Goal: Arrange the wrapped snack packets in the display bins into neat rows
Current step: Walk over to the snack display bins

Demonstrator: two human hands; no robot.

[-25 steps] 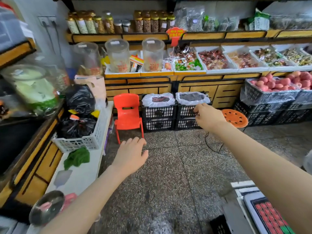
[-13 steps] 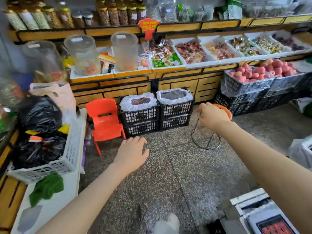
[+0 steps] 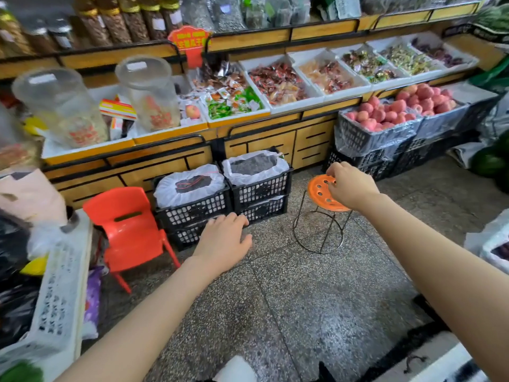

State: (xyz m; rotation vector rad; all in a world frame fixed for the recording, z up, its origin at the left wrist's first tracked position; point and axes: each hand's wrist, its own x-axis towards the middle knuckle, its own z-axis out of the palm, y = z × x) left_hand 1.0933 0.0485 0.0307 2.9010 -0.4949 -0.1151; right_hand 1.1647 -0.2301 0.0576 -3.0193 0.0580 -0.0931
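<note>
Right hand (image 3: pixel 349 186) grips orange stool (image 3: pixel 319 190), centre right.
Left hand (image 3: pixel 223 244) hovers mid-frame, fingers loosely spread, holding nothing; snack bins (image 3: pixel 297 108) upper right.

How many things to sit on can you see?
2. A red plastic chair stands on the floor at the left, beside the black crates. An orange stool is right of the crates, its seat gripped by the right hand. Others may be hidden.

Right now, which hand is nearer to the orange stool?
Right. The right hand grips the orange stool at its seat edge; the left hand hangs open to the stool's left, by the black crates.
</note>
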